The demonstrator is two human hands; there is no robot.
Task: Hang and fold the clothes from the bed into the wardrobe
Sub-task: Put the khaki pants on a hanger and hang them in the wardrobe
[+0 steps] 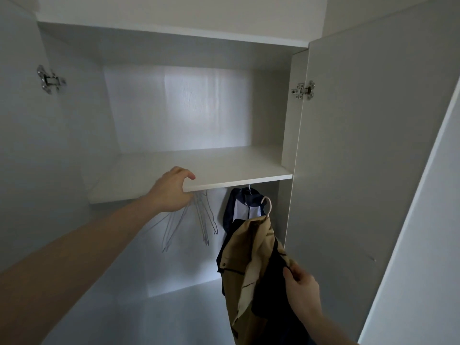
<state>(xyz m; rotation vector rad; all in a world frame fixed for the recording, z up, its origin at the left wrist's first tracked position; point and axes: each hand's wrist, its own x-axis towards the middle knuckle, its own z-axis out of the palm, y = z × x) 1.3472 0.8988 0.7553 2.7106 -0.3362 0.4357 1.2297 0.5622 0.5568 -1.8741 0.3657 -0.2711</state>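
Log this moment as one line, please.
left hand: on empty hangers under shelf | right hand: grip on tan jacket, unhung | navy jacket: hung

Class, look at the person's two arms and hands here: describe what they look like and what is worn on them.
Both arms are bare. The left hand and right hand wear no gloves; no sleeves, rings, watch or bracelets show on either forearm.

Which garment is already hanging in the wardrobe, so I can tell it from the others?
Start at the white shelf across the wardrobe. Under its right end hangs a navy-and-white jacket, beside the bare wire hangers. Unlike the tan jacket gripped by the right hand, no hand touches it.
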